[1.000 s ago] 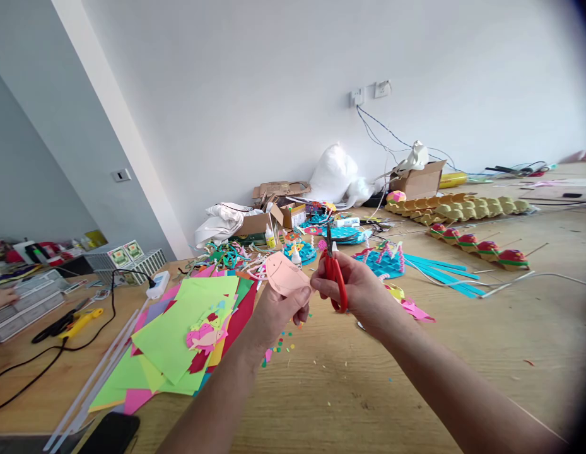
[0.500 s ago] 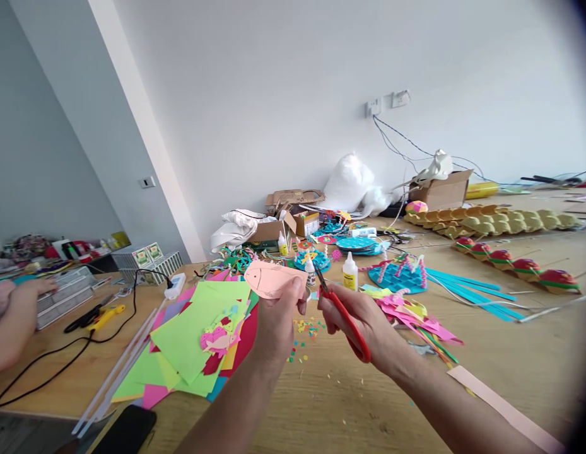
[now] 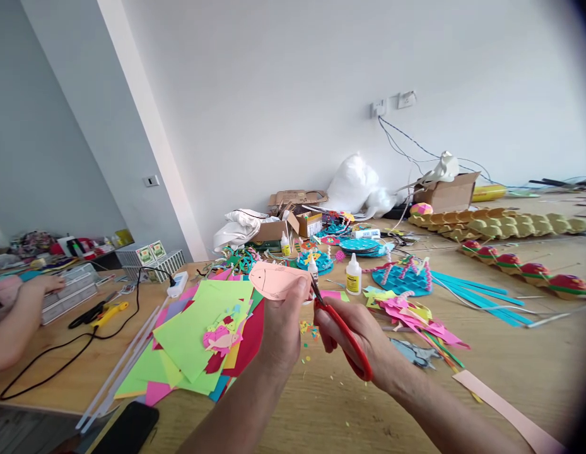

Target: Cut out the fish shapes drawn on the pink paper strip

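Observation:
My left hand (image 3: pixel 286 318) pinches a piece of pale pink paper (image 3: pixel 276 281) with a fish drawn on it in dark line, thumb on top. Red-handled scissors (image 3: pixel 345 334) are in my right hand (image 3: pixel 356 331), their dark blades pointing up and touching or nearly touching the paper's right edge. Whether the blades are parted is hard to make out. Below and left, small cut paper fish (image 3: pixel 222 339) in pink and peach lie on a stack of coloured sheets (image 3: pixel 188 328), the top ones lime green.
Glue bottles (image 3: pixel 353 277) stand behind my hands. Blue egg-tray pieces (image 3: pixel 401 277), paper strips (image 3: pixel 482 293) and painted egg-carton strips (image 3: pixel 533 271) lie to the right. A black phone (image 3: pixel 127 429) is front left. Another person's arm (image 3: pixel 18 321) reaches in at far left.
The scissors have moved slightly left, closer to the pink paper's right edge. The view has shifted a little, and a grey scrap beside my right wrist shows more.

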Motion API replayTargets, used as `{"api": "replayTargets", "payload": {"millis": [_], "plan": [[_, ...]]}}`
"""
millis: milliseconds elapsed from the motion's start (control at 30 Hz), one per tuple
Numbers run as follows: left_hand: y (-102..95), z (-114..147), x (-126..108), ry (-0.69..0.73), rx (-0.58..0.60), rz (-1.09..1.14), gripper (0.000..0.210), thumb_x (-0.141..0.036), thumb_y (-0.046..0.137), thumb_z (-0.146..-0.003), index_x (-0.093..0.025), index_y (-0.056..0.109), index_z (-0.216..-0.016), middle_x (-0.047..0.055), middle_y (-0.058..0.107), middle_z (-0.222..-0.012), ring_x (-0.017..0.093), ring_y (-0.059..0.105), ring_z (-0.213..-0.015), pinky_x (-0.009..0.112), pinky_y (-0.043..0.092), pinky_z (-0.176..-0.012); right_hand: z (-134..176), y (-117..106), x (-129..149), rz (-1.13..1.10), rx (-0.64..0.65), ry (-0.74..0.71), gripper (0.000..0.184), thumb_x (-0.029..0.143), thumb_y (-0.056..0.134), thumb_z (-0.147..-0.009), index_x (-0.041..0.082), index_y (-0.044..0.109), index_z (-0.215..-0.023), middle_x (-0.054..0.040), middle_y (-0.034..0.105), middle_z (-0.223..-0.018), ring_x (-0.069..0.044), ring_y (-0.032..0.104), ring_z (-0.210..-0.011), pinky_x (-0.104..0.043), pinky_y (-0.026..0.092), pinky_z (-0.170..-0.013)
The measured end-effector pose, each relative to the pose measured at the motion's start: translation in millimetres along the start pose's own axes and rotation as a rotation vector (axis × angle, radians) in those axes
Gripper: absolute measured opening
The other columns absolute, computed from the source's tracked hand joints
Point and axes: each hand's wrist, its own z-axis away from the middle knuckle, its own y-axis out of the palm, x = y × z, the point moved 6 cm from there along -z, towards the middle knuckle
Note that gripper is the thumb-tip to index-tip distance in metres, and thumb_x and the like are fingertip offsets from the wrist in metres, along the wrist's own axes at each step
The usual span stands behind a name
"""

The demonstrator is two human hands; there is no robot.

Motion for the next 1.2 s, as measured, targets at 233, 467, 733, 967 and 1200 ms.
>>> {"api": "replayTargets", "payload": {"millis": [233, 467, 733, 967, 1200], "plan": [[1.8, 1.4, 2.5, -0.002, 0.008, -0.037, 0.017, -0.034, 0.059, -0.074, -0.018, 0.054, -0.072, 0.000, 0.056, -0.071, 0.015, 0.055, -0.074, 0.027, 0.046, -0.070, 1.5, -0.9, 1.7, -0.038, -0.012, 0.074, 0.040, 0.054, 0.043, -0.081, 0.020, 0.046, -0.060, 0.0007, 0.051, -0.050, -0.013, 0.048, -0.048, -0.022, 0.035, -0.045], [1.2, 1.9, 7.2, -0.030, 0.013, -0.016, 0.015, -0.033, 0.058, -0.076, -0.018, 0.055, -0.074, -0.001, 0.058, -0.075, 0.014, 0.056, -0.075, 0.026, 0.046, -0.074, 1.2, -0.8, 1.9, -0.084, -0.006, 0.105, 0.041, 0.056, 0.045, -0.079, 0.021, 0.045, -0.059, 0.0018, 0.048, -0.047, -0.012, 0.047, -0.046, -0.022, 0.035, -0.044], [2.3, 1.1, 5.1, -0.016, 0.000, -0.005, 0.013, -0.031, 0.060, -0.074, -0.018, 0.057, -0.074, -0.001, 0.059, -0.073, 0.015, 0.056, -0.075, 0.025, 0.044, -0.070, 1.0, -0.2, -3.0, -0.114, -0.012, 0.096, 0.040, 0.056, 0.048, -0.078, 0.021, 0.046, -0.060, 0.0038, 0.047, -0.044, -0.011, 0.045, -0.042, -0.021, 0.036, -0.042], [2.4, 0.8, 4.2, -0.013, 0.002, 0.033, 0.009, -0.027, 0.060, -0.074, -0.019, 0.058, -0.077, -0.001, 0.060, -0.077, 0.014, 0.057, -0.077, 0.025, 0.044, -0.073, -0.6, 1.6, -6.2, -0.154, -0.004, 0.100, 0.041, 0.058, 0.049, -0.077, 0.019, 0.047, -0.062, 0.0051, 0.045, -0.042, -0.009, 0.041, -0.039, -0.020, 0.033, -0.040], [1.6, -0.9, 4.4, -0.020, 0.007, 0.039, 0.010, -0.026, 0.061, -0.073, -0.018, 0.056, -0.072, -0.001, 0.060, -0.075, 0.014, 0.056, -0.077, 0.025, 0.044, -0.073, -0.1, 1.8, -4.5, -0.194, 0.008, 0.108, 0.048, 0.066, 0.046, -0.074, 0.019, 0.046, -0.063, 0.0055, 0.043, -0.040, -0.009, 0.037, -0.037, -0.020, 0.030, -0.039]]}}
